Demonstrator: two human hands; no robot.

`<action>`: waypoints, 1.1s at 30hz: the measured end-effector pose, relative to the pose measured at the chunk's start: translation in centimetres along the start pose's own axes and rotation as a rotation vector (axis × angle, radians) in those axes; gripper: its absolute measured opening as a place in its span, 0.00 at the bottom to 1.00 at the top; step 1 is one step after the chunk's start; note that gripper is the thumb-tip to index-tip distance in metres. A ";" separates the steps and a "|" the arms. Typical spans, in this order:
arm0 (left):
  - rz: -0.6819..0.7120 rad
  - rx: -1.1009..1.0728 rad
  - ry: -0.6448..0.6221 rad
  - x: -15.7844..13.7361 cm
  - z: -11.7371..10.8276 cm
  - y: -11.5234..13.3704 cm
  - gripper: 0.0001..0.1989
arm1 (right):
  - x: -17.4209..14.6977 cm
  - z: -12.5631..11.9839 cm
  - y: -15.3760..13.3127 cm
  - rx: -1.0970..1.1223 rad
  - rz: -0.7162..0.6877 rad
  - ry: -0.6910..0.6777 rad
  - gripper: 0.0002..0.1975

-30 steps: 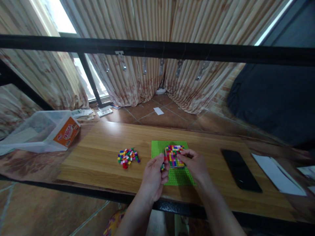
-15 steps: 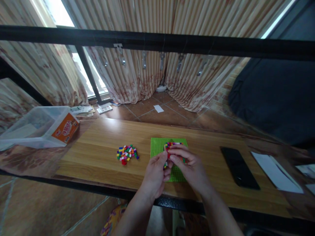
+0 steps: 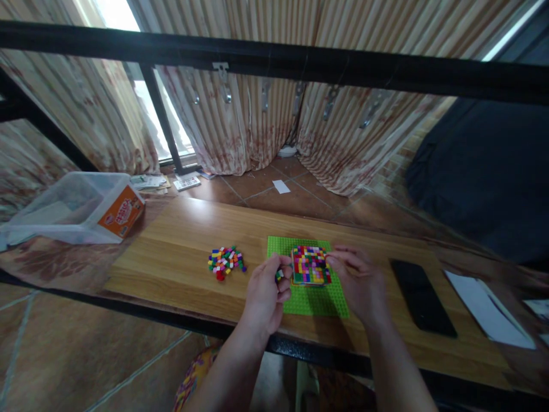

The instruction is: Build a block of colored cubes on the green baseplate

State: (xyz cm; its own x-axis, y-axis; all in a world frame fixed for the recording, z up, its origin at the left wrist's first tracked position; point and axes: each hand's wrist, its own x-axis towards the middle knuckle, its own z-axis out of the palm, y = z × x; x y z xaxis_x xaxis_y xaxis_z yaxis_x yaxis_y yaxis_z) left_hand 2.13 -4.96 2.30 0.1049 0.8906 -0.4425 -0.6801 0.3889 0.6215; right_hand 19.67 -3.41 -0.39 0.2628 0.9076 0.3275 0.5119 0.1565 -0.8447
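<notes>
On a green studded baseplate (image 3: 315, 304) sits a rectangular block of small multicoloured building bricks (image 3: 309, 266). My left hand (image 3: 266, 294) is just left of the block, its fingers curled around a few small bricks (image 3: 279, 276), green and white among them. At the block's right edge is my right hand (image 3: 359, 280), thumb and fingers pinched together near the top surface. Whatever lies between those fingertips is too small to make out. A loose pile of bricks (image 3: 226, 260) lies on the wooden board, left of the baseplate.
A black phone (image 3: 422, 297) and white paper (image 3: 489, 309) lie to the right on the wooden board (image 3: 171, 252). A clear plastic bin (image 3: 81, 209) with an orange label stands at the far left. A dark metal bar (image 3: 274, 54) crosses above the table.
My right hand has moved right, away from my left hand, to the block's right edge. The block, mostly covered before, now shows. The camera view has shifted slightly.
</notes>
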 end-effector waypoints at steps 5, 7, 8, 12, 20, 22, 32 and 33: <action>0.005 -0.025 0.008 0.1 -0.1 0.1 0.15 | -0.2 1.0 0.7 -0.128 -0.075 -0.127 0.09; 0.001 -0.026 0.007 0.0 -0.1 0.1 0.16 | -0.2 1.5 0.7 -0.162 -0.102 -0.168 0.09; -0.002 -0.025 0.008 0.0 0.0 0.1 0.16 | -0.1 1.7 0.8 -0.171 -0.111 -0.180 0.08; -0.013 -0.021 0.010 -0.1 -0.1 0.3 0.17 | 0.0 1.9 1.2 -0.205 -0.106 -0.158 0.07; -0.015 -0.037 0.001 -0.1 -0.2 0.4 0.15 | -0.1 1.8 1.4 -0.178 -0.043 -0.094 0.07; -0.019 -0.037 -0.007 -0.1 -0.1 0.4 0.14 | 0.0 1.8 1.4 -0.181 -0.038 -0.098 0.07; -0.018 -0.042 0.003 -0.1 -0.1 0.3 0.15 | 0.1 2.2 1.2 -0.232 0.025 -0.020 0.15; -0.022 -0.050 0.004 -0.1 -0.1 0.3 0.16 | 0.0 2.4 1.0 -0.251 0.026 -0.014 0.16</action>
State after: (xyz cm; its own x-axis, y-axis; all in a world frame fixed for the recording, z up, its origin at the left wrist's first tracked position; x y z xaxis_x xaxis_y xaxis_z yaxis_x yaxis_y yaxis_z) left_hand 1.84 -4.93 2.40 0.1174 0.8810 -0.4582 -0.7133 0.3959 0.5784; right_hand 18.27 -2.34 -2.27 0.2682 0.9157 0.2992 0.6925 0.0326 -0.7206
